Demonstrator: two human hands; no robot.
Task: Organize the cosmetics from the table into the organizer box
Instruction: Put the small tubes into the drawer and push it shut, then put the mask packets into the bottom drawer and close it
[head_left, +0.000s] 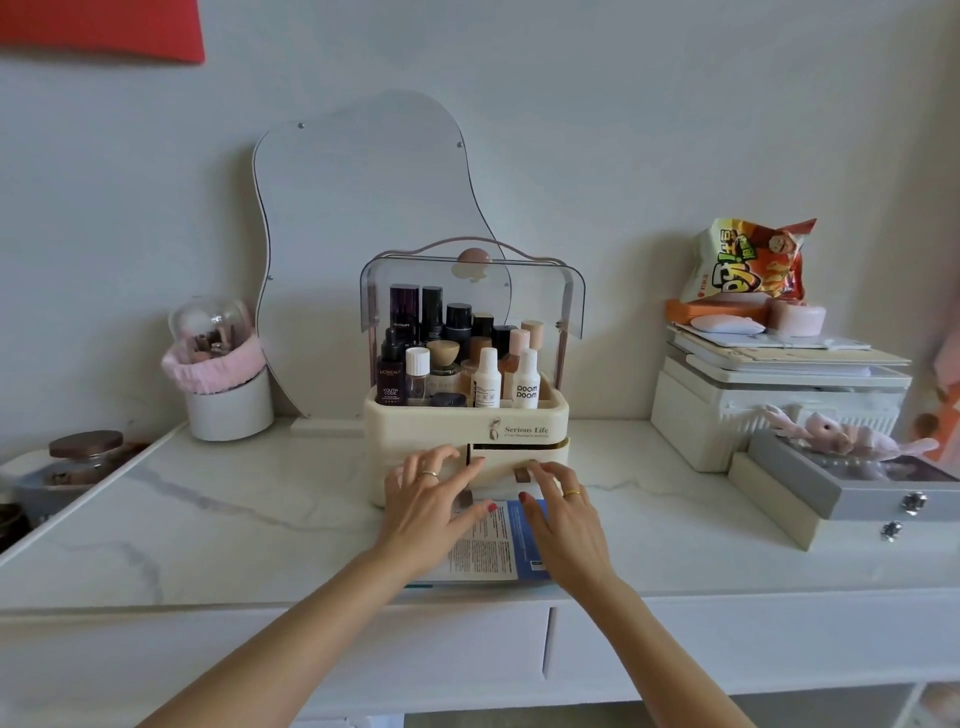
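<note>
The cream organizer box (524, 415) stands mid-table with its clear lid (540, 301) raised. Its top tray is packed with several bottles (415, 353) and small white tubes (488, 376). The lower drawer (511, 467) sits slightly pulled out. My left hand (431, 499) rests fingers spread against the drawer's left front. My right hand (561, 512) touches the drawer front near its brown handle (521, 474). Flat blue-and-white sachets (493, 543) lie on the table under and between both hands. Neither hand clearly grips anything.
A wavy mirror (363, 208) leans on the wall behind the box. A brush holder with a pink band (223, 374) stands at left, a brown-lidded jar (85, 452) further left. At right are stacked white boxes (769, 395), a snack bag (748, 260) and a grey case (862, 483).
</note>
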